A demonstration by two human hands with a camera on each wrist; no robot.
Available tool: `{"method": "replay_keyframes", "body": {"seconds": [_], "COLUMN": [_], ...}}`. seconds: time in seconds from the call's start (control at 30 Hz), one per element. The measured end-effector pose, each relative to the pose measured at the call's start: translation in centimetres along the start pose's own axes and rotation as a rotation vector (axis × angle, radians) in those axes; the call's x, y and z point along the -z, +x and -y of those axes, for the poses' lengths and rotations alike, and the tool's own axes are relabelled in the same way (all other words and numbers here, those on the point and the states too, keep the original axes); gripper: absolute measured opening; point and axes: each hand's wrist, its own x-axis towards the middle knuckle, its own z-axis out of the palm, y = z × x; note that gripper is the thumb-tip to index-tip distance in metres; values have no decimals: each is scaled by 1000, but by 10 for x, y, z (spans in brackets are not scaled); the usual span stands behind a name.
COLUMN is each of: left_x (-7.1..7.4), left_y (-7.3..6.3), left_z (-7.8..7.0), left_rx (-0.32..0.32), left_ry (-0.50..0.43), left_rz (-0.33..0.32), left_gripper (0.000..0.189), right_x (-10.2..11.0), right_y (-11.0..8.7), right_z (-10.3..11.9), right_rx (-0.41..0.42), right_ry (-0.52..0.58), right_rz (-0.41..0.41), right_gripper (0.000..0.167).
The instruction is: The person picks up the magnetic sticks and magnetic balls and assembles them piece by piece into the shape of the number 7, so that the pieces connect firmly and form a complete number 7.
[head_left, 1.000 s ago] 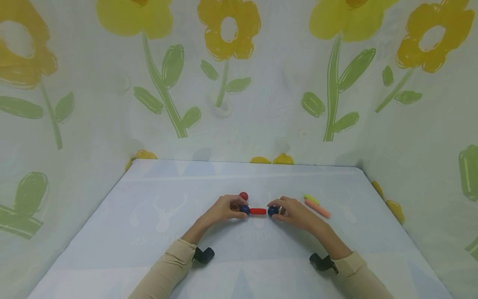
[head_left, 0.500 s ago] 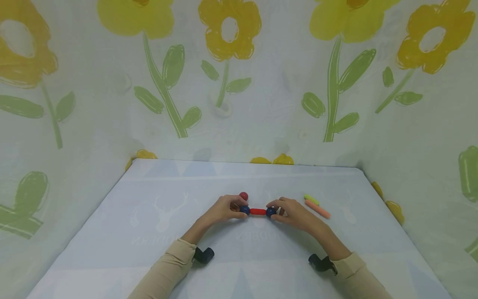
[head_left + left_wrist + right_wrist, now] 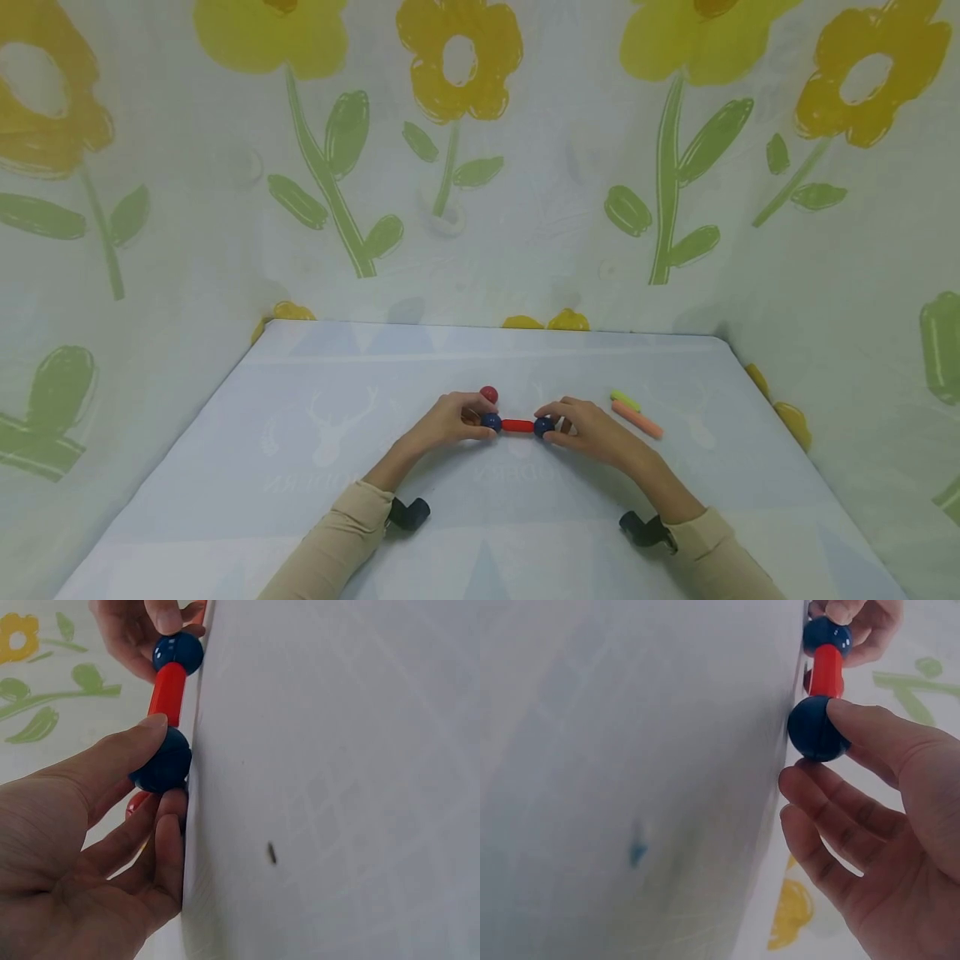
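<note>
A short red rod (image 3: 517, 426) lies between two dark blue balls, one against each of its ends. My left hand (image 3: 454, 417) pinches the left blue ball (image 3: 492, 422) between thumb and fingers. At the other end, the right blue ball (image 3: 543, 427) is pinched by my right hand (image 3: 590, 430). Both wrist views show the balls and rod in one line, close over the tabletop: the near ball (image 3: 162, 761) sits under my left thumb, the other ball (image 3: 819, 729) under my right thumb. Just behind the left fingers a red ball (image 3: 489, 393) is partly covered.
An orange rod (image 3: 637, 419) and a shorter yellow-green rod (image 3: 626, 400) lie side by side, right of my right hand. They rest on a white patterned table (image 3: 330, 367). A flower-printed curtain (image 3: 525, 208) hangs behind the table and along its sides.
My right hand has moved slightly left with its blue ball, closing the gap to the red rod's right end. Over the last half second both hands have stayed nearly still.
</note>
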Motion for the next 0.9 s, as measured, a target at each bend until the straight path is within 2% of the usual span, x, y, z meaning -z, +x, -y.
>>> {"method": "replay_keyframes", "body": {"seconds": [0.5, 0.77, 0.9], "left_x": [0, 0, -1], "left_y": [1, -1, -1], "left_z": [2, 0, 1], "left_rx": [-35, -21, -24], "left_ry": [-3, -12, -16], "left_rz": [-6, -8, -10], "left_gripper": [31, 30, 30], "right_x": [6, 16, 22], "right_y": [-6, -16, -20], "right_z": [-11, -28, -35], "right_rx": [-52, 47, 40], "right_ry": [-45, -23, -3], "right_rz": [-36, -87, -105], "right_gripper": [31, 30, 30]}}
